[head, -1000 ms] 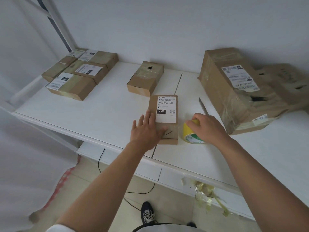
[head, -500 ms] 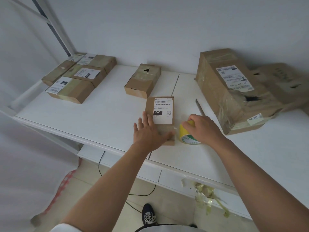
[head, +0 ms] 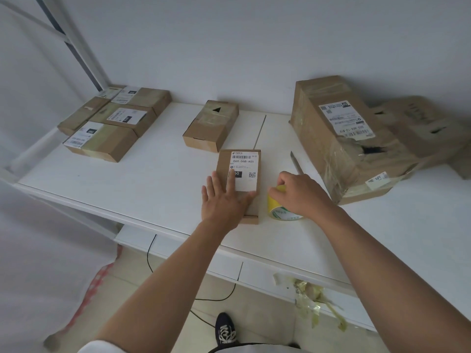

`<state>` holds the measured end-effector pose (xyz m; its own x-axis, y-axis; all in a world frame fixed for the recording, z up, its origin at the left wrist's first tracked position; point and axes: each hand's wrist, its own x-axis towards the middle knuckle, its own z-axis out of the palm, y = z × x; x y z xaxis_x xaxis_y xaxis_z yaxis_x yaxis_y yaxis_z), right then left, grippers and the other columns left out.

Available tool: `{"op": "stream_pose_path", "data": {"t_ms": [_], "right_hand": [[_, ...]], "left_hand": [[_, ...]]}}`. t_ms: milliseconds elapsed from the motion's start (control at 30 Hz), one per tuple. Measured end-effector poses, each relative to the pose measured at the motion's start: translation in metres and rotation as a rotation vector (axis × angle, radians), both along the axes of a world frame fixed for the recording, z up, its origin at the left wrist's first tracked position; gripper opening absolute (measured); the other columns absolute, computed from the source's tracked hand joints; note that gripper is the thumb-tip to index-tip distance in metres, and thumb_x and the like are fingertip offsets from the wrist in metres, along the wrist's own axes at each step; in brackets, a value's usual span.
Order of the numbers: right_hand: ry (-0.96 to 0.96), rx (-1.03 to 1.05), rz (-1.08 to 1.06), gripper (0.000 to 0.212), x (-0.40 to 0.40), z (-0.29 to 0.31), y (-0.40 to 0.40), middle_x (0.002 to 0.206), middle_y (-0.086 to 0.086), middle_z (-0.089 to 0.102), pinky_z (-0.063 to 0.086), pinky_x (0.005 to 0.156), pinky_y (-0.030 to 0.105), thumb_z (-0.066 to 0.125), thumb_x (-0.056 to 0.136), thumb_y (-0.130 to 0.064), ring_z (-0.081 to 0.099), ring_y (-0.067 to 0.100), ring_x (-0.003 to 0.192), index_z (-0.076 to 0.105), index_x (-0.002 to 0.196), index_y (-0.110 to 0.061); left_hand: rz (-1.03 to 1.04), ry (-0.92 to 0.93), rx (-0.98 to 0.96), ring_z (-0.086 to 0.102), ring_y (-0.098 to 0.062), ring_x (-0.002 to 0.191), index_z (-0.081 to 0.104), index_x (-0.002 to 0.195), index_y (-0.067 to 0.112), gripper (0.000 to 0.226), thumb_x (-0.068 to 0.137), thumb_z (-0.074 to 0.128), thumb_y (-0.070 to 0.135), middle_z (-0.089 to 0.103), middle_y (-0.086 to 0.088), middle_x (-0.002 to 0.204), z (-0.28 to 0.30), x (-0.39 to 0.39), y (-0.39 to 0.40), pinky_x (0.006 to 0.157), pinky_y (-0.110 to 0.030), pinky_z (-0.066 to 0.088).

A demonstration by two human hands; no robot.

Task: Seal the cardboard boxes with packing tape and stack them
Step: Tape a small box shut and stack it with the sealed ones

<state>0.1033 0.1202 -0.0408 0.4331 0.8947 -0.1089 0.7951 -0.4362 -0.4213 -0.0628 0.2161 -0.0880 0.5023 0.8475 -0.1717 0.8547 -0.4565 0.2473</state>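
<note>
left hand (head: 224,200): flat, fingers straight and spread, pressing down on the near half of the small labelled box (head: 239,183); index finger reaches onto the white shipping label (head: 244,170)
right hand (head: 299,193): curled over the top of the yellow tape roll (head: 279,208), gripping it; fingertips on the roll's left side, facing the box
small labelled box: lies flat near the front edge of the white table (head: 153,189), long side running away from the person; label reads 060-06B-A05, with barcode and QR code
tape roll: on the tabletop just right of the box, near its front end; yellow band, printed white side face; whether a strip runs from roll to box, cannot tell
second small box (head: 211,124): behind the labelled one, apart from it, black triangle mark on top, clear tape across the lid
stack at far left (head: 114,123): several flat labelled boxes grouped in the back-left corner, some overlapping
large box (head: 341,138): right side, against the wall, crumpled, torn hole in the side, wrapped in clear tape, shipping label on top
another brown box (head: 423,126): behind and right of the large one, touching it
knife-like blade (head: 296,163): thin, flat on the table between tape roll and large box
used tape scraps (head: 311,294): yellowish wad hanging off the table's front edge
floor: black cable (head: 150,256), one dark shoe (head: 225,329)
</note>
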Motion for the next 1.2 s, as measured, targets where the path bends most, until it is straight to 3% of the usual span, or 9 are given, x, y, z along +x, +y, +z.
{"op": "stream_pose_path", "data": {"t_ms": [133,233,367,467,600,767,867,1067,1200], "right_hand": [[-0.134,-0.093,0.038,0.031,-0.01,0.0,0.003,0.094,0.008,0.058,0.042,0.066,0.034,0.043,0.094,-0.043,0.056,0.031,0.086,0.05,0.103,-0.014],[-0.098,-0.081,0.05,0.035,-0.011,0.003,0.005,0.099,0.003,0.059,0.039,0.067,0.034,0.045,0.095,-0.048,0.054,0.027,0.089,0.05,0.105,-0.015],[0.136,-0.023,0.028,0.039,0.003,0.006,-0.008,0.102,-0.004,0.053,0.042,0.075,0.034,0.054,0.092,-0.051,0.052,0.02,0.097,0.053,0.113,-0.019],[0.165,0.027,0.038,0.033,0.007,0.0,-0.015,0.099,-0.001,0.06,0.044,0.072,0.033,0.058,0.09,-0.046,0.055,0.019,0.091,0.057,0.108,-0.019],[0.188,0.113,0.012,0.031,0.005,-0.01,-0.014,0.099,-0.003,0.06,0.044,0.073,0.032,0.059,0.09,-0.046,0.055,0.018,0.09,0.059,0.105,-0.019],[0.18,0.152,-0.035,0.027,0.004,-0.016,-0.016,0.101,-0.004,0.058,0.045,0.076,0.034,0.06,0.09,-0.044,0.056,0.019,0.092,0.059,0.101,-0.02],[0.169,0.163,-0.051,0.027,0.004,-0.019,-0.016,0.102,-0.003,0.058,0.042,0.073,0.032,0.06,0.09,-0.043,0.055,0.018,0.091,0.06,0.101,-0.018],[0.16,0.169,-0.068,0.028,0.005,-0.024,-0.018,0.102,-0.002,0.057,0.041,0.073,0.032,0.058,0.091,-0.044,0.053,0.019,0.091,0.058,0.101,-0.018],[0.144,0.148,-0.052,0.029,0.007,-0.024,-0.017,0.1,-0.002,0.056,0.04,0.072,0.032,0.057,0.091,-0.045,0.053,0.02,0.091,0.058,0.101,-0.019]], "left_hand": [[-0.149,0.107,0.077,-0.025,-0.031,0.15,-0.003,0.159,0.01,0.077,0.102,0.014,0.06,-0.02,-0.013,0.165,0.003,0.008,0.002,0.123,-0.043,-0.011],[-0.111,0.024,-0.053,-0.022,-0.028,0.151,-0.005,0.157,-0.001,0.074,0.107,0.022,0.046,-0.018,-0.015,0.165,0.009,0.02,0.003,0.122,-0.038,-0.012],[-0.035,-0.029,-0.027,-0.017,-0.026,0.153,0.0,0.158,0.007,0.078,0.102,0.018,0.059,-0.01,-0.01,0.167,0.004,0.024,-0.005,0.122,-0.044,-0.013],[-0.051,0.135,0.039,-0.021,-0.032,0.151,-0.008,0.159,0.019,0.083,0.096,0.008,0.07,-0.015,-0.007,0.166,0.001,0.03,-0.008,0.118,-0.056,-0.015],[-0.059,0.155,0.005,-0.02,-0.034,0.151,-0.008,0.159,0.021,0.083,0.095,0.006,0.072,-0.016,-0.005,0.166,0.003,0.031,-0.004,0.117,-0.061,-0.01],[0.098,-0.077,-0.027,0.003,-0.026,0.15,0.031,0.147,0.024,0.063,0.1,0.016,0.063,0.017,-0.002,0.161,0.008,0.04,0.0,0.116,-0.063,0.008],[0.071,0.057,0.065,0.004,-0.033,0.149,0.027,0.15,0.019,0.071,0.099,0.01,0.066,0.016,-0.006,0.161,0.006,0.049,-0.006,0.114,-0.067,0.006],[0.046,0.097,0.079,-0.009,-0.037,0.151,0.008,0.158,0.021,0.078,0.096,0.003,0.069,0.005,-0.008,0.165,0.001,0.049,-0.004,0.116,-0.068,-0.004],[0.034,0.064,0.063,0.002,-0.036,0.15,0.014,0.157,0.026,0.072,0.098,0.009,0.067,0.013,-0.007,0.162,0.001,0.046,0.003,0.113,-0.062,0.018]]}}
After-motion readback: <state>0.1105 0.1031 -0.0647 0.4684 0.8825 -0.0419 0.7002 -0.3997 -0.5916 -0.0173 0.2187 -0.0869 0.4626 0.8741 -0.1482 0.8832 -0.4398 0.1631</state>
